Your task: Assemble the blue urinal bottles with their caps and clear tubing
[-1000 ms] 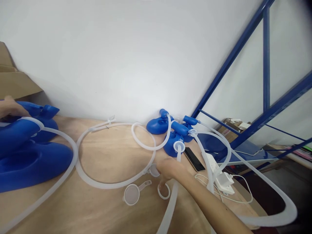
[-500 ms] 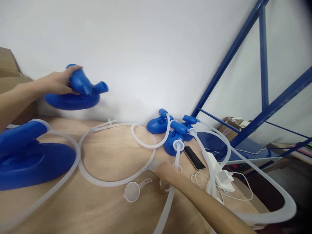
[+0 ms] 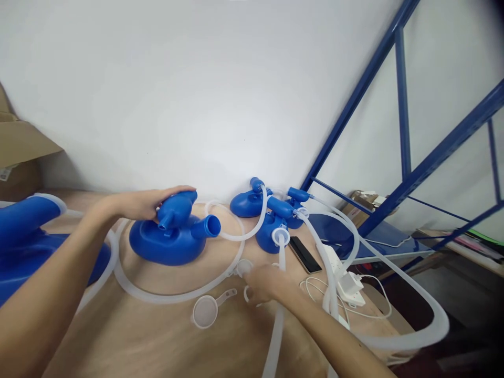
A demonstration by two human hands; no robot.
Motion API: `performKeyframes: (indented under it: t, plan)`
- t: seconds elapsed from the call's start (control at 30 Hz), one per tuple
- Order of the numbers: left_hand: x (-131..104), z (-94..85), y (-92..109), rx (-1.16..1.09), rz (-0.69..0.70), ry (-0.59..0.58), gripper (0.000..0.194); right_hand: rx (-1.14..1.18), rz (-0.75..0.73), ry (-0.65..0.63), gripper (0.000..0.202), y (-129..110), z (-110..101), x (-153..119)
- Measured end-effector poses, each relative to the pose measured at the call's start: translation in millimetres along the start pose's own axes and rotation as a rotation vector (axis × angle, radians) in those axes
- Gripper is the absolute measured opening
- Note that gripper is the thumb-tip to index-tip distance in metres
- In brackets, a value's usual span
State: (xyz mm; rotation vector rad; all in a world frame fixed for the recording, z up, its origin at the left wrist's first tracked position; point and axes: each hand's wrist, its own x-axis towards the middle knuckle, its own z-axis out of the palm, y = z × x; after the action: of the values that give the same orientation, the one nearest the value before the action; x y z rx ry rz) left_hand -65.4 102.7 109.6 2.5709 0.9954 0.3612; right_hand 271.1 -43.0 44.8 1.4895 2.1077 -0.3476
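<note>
**Blue vessel on the counter under the left hand, right hand among the clear caps**

The left hand (image 3: 147, 202) lies over the back of a blue vessel (image 3: 173, 236), fingers curled on its rounded top. The vessel sits on the wooden counter (image 3: 157, 336) inside a loop of clear tube (image 3: 157, 296), with one short spout pointing up and left and a wider open spout (image 3: 208, 227) pointing right.

The right hand (image 3: 265, 283) rests low on the counter, right of the vessel and well apart from the left hand. Its fingers are bent around a small clear ring (image 3: 248, 294), but blur hides whether they pinch it or only touch it. A round clear cap (image 3: 243, 266) sits just beside the fingertips, and a clear strainer-like piece (image 3: 205, 313) with a short handle lies near, to the left.

Against the wall behind stands a cluster of blue vessels (image 3: 263, 210) with tubes pushed onto their spouts. A phone (image 3: 304, 254) lies face up just right of them, beside a white power strip (image 3: 346, 281) and its cords. A larger blue part (image 3: 23, 231) fills the left edge, a cardboard box (image 3: 19, 152) sits behind it, and blue shelf rails (image 3: 397, 105) rise at the right.
</note>
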Motion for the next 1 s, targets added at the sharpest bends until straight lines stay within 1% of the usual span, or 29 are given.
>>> performKeyframes:
  t: [0.03, 0.1, 0.17, 0.23, 0.3, 0.33, 0.37, 0.47, 0.53, 0.6, 0.7, 0.83, 0.9, 1.0]
  plan:
    - [-1.0, 7.1, -2.4, -0.004, -0.025, -0.02, 0.099, 0.032, -0.021, -0.002, 0.04, 2.2, -10.9, -6.2]
    - [-0.6, 19.1, -6.4, -0.02, -0.071, -0.053, 0.104, 0.135, -0.113, 0.062, 0.046, 7.5, -34.7, -14.6]
    - [1.3, 28.6, -8.4, -0.059, -0.085, -0.051, 0.105, 0.27, -0.222, 0.228, 0.047, 13.2, -55.3, -13.8]
    - [3.0, 35.6, -9.0, -0.122, -0.075, -0.026, 0.103, 0.399, -0.275, 0.458, 0.049, 17.1, -67.3, -2.2]
    - [3.9, 40.9, -10.7, -0.188, -0.076, -0.023, 0.099, 0.5, -0.295, 0.651, 0.053, 18.2, -69.7, 16.7]
    - [4.0, 43.2, -12.8, -0.213, -0.075, -0.027, 0.098, 0.529, -0.315, 0.698, 0.054, 17.8, -68.0, 27.1]
    - [4.0, 45.5, -15.9, -0.229, -0.065, -0.024, 0.096, 0.546, -0.345, 0.713, 0.055, 17.1, -65.1, 37.0]
    - [3.4, 54.6, -29.4, -0.244, -0.031, 0.012, 0.097, 0.593, -0.431, 0.662, 0.058, 15.8, -54.5, 59.6]
    - [3.2, 62.4, -37.6, -0.251, -0.024, 0.042, 0.099, 0.67, -0.461, 0.641, 0.058, 16.6, -49.8, 67.8]
    - [3.8, 70.4, -41.6, -0.255, -0.028, 0.083, 0.1, 0.737, -0.48, 0.641, 0.057, 18.1, -48.2, 72.2]
    - [6.5, 79.9, -39.5, -0.216, -0.042, 0.149, 0.104, 0.751, -0.48, 0.647, 0.061, 18.4, -48.1, 75.2]
    - [8.8, 86.1, -34.4, -0.142, -0.076, 0.194, 0.106, 0.728, -0.44, 0.672, 0.063, 15.8, -44.9, 77.3]
    - [8.4, 87.7, -34.5, -0.124, -0.089, 0.211, 0.106, 0.766, -0.451, 0.681, 0.063, 15.7, -42.7, 78.9]
    - [7.6, 89.6, -35.6, -0.114, -0.091, 0.228, 0.107, 0.875, -0.504, 0.655, 0.064, 17.4, -42.0, 81.6]
